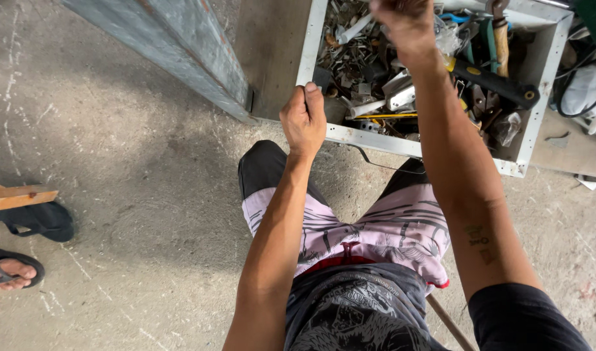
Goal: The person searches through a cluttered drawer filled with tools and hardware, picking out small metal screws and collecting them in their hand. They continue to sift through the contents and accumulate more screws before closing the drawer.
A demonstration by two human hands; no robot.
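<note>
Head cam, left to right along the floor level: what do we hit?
Sandaled foot → wooden plank end → grey metal beam → left hand on white tray's rim → right hand → black-handled tool

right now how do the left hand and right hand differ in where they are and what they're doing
The left hand grips the near corner rim of the white tray; the right hand is a closed fist raised over the tools inside, at the picture's top edge. The left arm is bent close to the body; the right arm stretches farther out. Both hands are bare and curled shut.
</note>
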